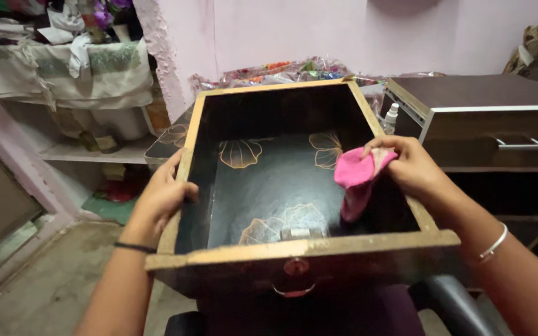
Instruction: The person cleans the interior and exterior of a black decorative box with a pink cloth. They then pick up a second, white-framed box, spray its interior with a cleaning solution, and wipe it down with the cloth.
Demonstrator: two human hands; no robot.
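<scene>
Here left hand clamps the left wall of the wooden drawer, fingers curled over the rim; right hand, wrist bent inward, pinches a pink cloth against the drawer's right inner wall.

Left forearm rises from bottom edge, thin dark band at wrist. Left hand curled over edge, thumb on top, fingers wrapped inward — firm grasp. Right forearm enters from lower right, pale bangle at wrist. Right hand angled inward, fingertips pinched together — closed grasp, knuckles up.
</scene>
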